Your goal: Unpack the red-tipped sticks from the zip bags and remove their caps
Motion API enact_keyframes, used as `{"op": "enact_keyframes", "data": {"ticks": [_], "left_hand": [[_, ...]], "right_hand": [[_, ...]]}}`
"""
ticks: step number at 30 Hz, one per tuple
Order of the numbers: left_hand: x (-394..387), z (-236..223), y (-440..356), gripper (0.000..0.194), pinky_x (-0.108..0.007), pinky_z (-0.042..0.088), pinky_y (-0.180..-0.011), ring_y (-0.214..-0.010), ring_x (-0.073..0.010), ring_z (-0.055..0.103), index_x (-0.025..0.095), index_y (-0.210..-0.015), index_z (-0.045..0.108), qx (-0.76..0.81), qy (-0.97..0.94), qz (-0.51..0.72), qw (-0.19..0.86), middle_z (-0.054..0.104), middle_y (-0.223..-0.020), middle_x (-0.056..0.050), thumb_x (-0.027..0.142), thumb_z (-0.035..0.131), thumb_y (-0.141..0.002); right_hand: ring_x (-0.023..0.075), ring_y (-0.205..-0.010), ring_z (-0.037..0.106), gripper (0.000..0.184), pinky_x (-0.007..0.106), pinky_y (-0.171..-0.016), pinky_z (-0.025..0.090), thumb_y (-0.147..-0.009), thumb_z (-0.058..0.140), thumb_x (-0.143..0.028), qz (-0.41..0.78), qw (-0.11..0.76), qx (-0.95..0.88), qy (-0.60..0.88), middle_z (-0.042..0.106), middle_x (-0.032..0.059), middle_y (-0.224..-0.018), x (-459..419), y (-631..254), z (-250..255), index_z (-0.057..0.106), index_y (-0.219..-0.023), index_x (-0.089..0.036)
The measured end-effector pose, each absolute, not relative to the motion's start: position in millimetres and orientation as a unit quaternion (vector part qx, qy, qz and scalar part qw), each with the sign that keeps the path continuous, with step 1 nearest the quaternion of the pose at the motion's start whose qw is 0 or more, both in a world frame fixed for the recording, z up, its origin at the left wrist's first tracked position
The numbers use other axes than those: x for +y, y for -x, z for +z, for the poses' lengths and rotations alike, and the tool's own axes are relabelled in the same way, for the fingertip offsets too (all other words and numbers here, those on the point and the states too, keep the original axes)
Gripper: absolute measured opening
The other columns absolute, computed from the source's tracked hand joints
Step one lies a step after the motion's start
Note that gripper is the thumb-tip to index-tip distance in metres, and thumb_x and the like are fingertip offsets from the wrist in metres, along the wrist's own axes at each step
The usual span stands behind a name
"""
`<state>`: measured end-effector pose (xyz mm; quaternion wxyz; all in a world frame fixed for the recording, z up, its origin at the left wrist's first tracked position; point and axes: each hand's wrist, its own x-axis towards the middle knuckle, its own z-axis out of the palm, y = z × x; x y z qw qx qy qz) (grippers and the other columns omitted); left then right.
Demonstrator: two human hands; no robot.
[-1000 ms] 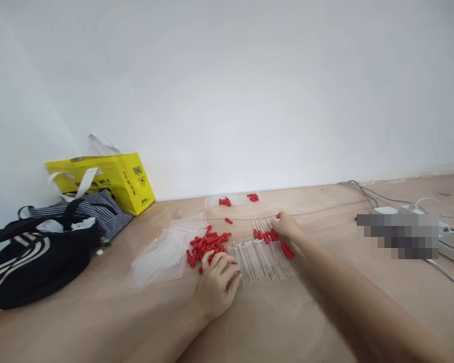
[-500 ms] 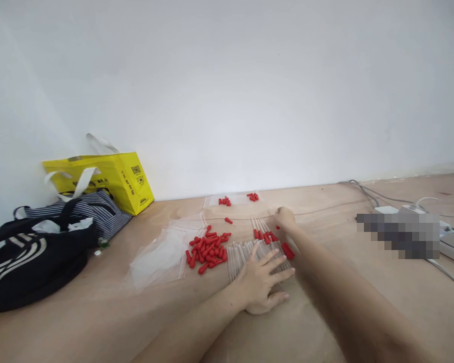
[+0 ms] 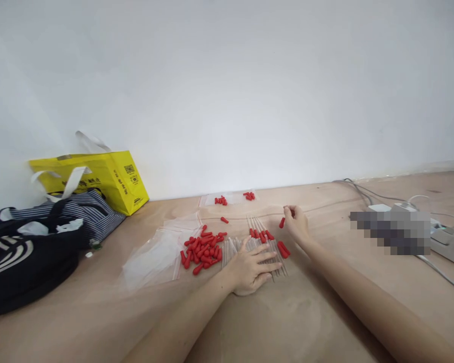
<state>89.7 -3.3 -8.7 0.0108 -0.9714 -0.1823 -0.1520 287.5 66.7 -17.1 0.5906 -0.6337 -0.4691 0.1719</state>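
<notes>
My left hand (image 3: pixel 250 270) lies flat, fingers spread, over a row of thin clear glass tubes (image 3: pixel 230 247) on the table. Just right of the row's far end, my right hand (image 3: pixel 296 223) is closed in a pinch. A red-bulbed dropper (image 3: pixel 282 222) shows at its fingertips, bulb downward; its tube is mostly hidden. Several droppers with red bulbs (image 3: pixel 263 236) lie side by side beyond the left hand. Loose red rubber bulbs (image 3: pixel 204 248) form a pile left of the tubes. Another couple of red bulbs (image 3: pixel 283 249) rest right of the row.
Clear plastic bags (image 3: pixel 151 257) lie left of the pile. Near the wall is a bag with small red-bulb groups (image 3: pixel 221 200). A yellow bag (image 3: pixel 124 184), a striped bag (image 3: pixel 98 214) and a black bag (image 3: pixel 34 267) stand left. A power strip (image 3: pixel 450 245) and cables are right.
My left hand has moved right from the bulb pile onto the glass tubes and spread its fingers. My right hand has shifted right, away from the laid droppers, with a red bulb at its fingers.
</notes>
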Motion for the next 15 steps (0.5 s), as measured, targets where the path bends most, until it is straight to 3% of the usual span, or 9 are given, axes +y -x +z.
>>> {"op": "enact_keyframes", "data": {"ticks": [6,8,12,15], "left_hand": [[-20.3,-13.5,-78.9,0.02,-0.041,0.026,-0.092,-0.099,-0.0189,0.051,0.021,-0.098,0.055,-0.273,0.901,-0.333,0.059,0.063,-0.097,-0.003,0.023,0.044,-0.082],[-27.3,-13.5,-72.6,0.017,-0.037,0.031,-0.085,-0.091,-0.019,0.052,0.017,-0.094,0.054,-0.34,0.857,-0.382,0.061,0.063,-0.093,-0.005,0.023,0.046,-0.081],[-38.6,-12.3,-60.4,0.023,-0.035,0.031,-0.081,-0.09,-0.0201,0.051,0.016,-0.101,0.051,-0.376,0.837,-0.391,0.074,0.062,-0.093,-0.005,0.026,0.048,-0.08],[-44.4,-12.7,-52.1,0.015,-0.034,0.03,-0.077,-0.077,-0.0169,0.052,0.021,-0.095,0.055,-0.345,0.856,-0.379,0.073,0.064,-0.079,0.0,0.023,0.044,-0.084]], "right_hand": [[0.0121,-0.057,0.054,0.031,0.025,-0.056,0.044,-0.069,0.052,-0.048,0.251,0.657,-0.487,0.518,0.054,-0.0029,-0.062,17.1,-267.9,-22.0,0.044,-0.081,-0.02],[0.0114,-0.055,0.054,0.032,0.024,-0.054,0.043,-0.066,0.06,-0.046,0.364,0.668,-0.477,0.441,0.055,-0.0026,-0.062,-2.3,-259.0,-25.2,0.044,-0.078,-0.021],[0.0128,-0.06,0.057,0.032,0.026,-0.06,0.045,-0.064,0.065,-0.045,0.496,0.605,-0.503,0.368,0.062,0.001,-0.067,-30.0,-239.4,-28.1,0.05,-0.074,-0.019],[0.013,-0.061,0.058,0.029,0.028,-0.062,0.045,-0.067,0.064,-0.045,0.55,0.558,-0.523,0.335,0.064,0.0015,-0.069,-38.1,-229.9,-27.7,0.053,-0.072,-0.019]]}}
